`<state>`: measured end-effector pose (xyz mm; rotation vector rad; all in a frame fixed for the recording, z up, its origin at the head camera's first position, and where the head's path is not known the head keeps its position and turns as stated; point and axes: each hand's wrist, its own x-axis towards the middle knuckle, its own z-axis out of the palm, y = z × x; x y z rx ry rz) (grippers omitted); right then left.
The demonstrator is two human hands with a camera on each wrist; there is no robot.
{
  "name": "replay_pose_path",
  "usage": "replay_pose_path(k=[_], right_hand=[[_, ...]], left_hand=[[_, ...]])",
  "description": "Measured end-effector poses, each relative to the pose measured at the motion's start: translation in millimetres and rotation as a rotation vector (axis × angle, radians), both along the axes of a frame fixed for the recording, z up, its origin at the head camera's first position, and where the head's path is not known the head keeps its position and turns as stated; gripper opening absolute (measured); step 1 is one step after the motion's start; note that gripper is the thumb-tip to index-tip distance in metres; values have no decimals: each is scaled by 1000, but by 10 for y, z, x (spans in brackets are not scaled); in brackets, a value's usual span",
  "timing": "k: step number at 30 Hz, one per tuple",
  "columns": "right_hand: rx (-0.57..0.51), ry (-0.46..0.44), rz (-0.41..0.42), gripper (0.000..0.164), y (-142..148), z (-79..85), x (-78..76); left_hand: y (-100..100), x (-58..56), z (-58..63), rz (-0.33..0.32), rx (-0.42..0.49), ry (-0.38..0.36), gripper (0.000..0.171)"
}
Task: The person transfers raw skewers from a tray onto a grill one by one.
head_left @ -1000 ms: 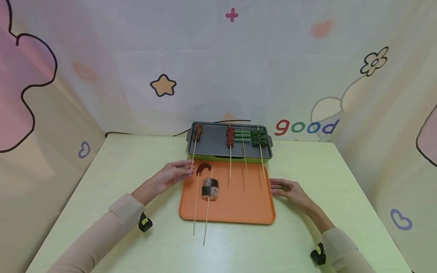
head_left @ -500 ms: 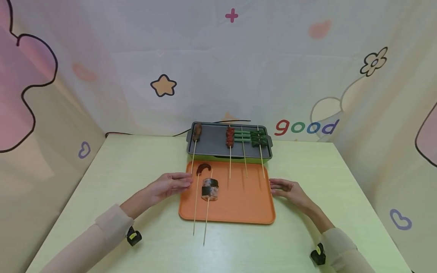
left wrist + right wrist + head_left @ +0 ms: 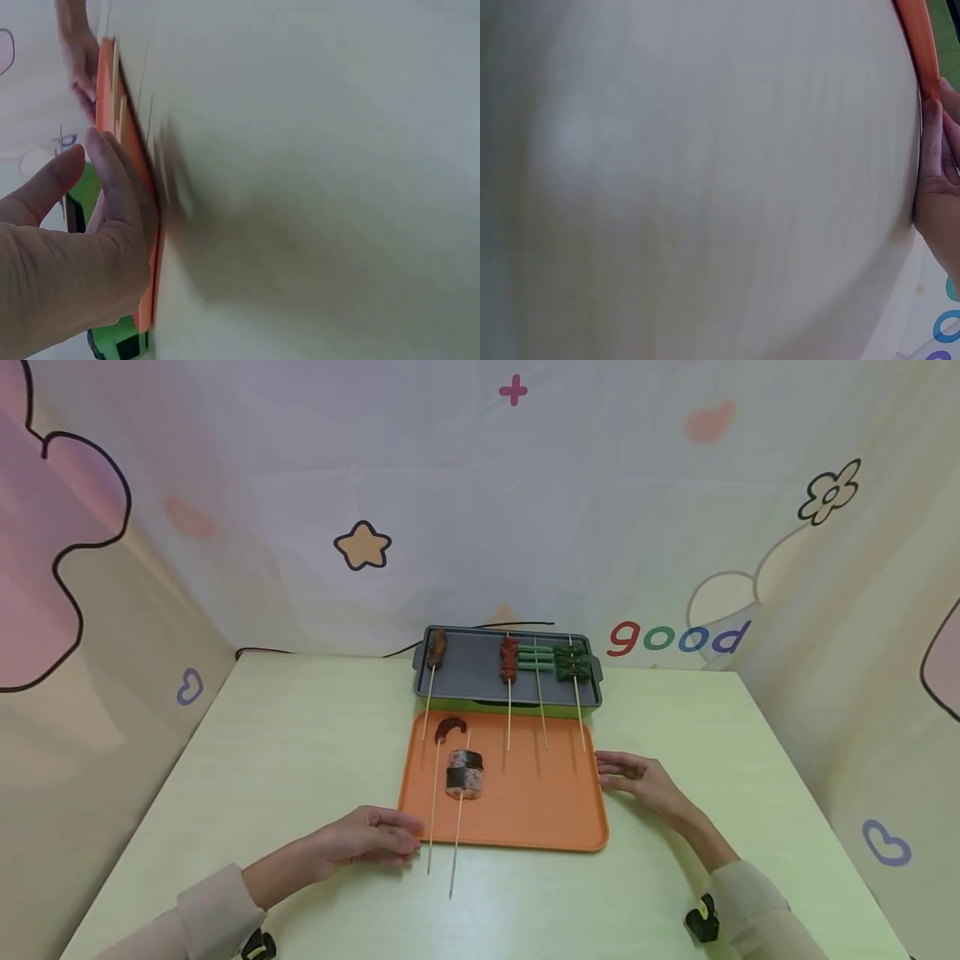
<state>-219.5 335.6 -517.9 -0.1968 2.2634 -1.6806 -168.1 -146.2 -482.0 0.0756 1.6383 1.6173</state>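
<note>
My left hand (image 3: pixel 367 837) is at the near left corner of an orange tray (image 3: pixel 540 818), fingers extended with the tips right at the rim. In the left wrist view its thumb stands apart from the fingers. My right hand (image 3: pixel 651 785) touches the tray's right edge with fairly straight fingers; the right wrist view shows those fingers (image 3: pixel 931 135) against the rim. On the tray's left side lie two skewers, one bearing a curled dark-red piece (image 3: pixel 448 727), the other a pale roll with dark bands (image 3: pixel 465 774). Their sticks overhang the front edge.
Behind the tray stands a green tabletop grill with a grey plate (image 3: pixel 468 672). It bears a brown meat skewer (image 3: pixel 437 647), a red one (image 3: pixel 509 660), green stalks (image 3: pixel 536 657) and a leafy green one (image 3: pixel 572 664), with sticks reaching over the tray. A cable runs behind.
My left hand has moved down along the tray's left side, from the brown meat skewer's stick to the near left corner. The skewers, tray and right hand have stayed in place.
</note>
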Motion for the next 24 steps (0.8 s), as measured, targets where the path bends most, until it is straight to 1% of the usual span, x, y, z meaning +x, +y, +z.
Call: replay_pose_path(k=[1, 3, 6, 9, 12, 17, 21, 24], right_hand=[[0, 2, -1, 57, 2, -1, -3], [-1, 3, -1, 56, 5, -7, -10], [-6, 6, -1, 56, 11, -22, -19], [-11, 14, -2, 56, 12, -37, -24], [-12, 18, -6, 55, 13, -47, -28], [-7, 20, -8, 55, -2, -49, -19], [-3, 16, -19, 55, -22, -37, -13], [-1, 17, -19, 55, -30, -22, -10]], left_hand=[[12, 43, -12, -6, 1, -4, 47], [39, 123, -33, 5, 8, -8, 45], [76, 215, -49, 53, 18, -7, 43], [112, 270, -44, 98, 26, -17, 42], [142, 297, -34, 107, 22, -34, 42], [179, 328, -34, 100, 21, -53, 43], [208, 320, -45, 98, 21, -65, 47], [227, 308, -56, 110, 32, -79, 50]])
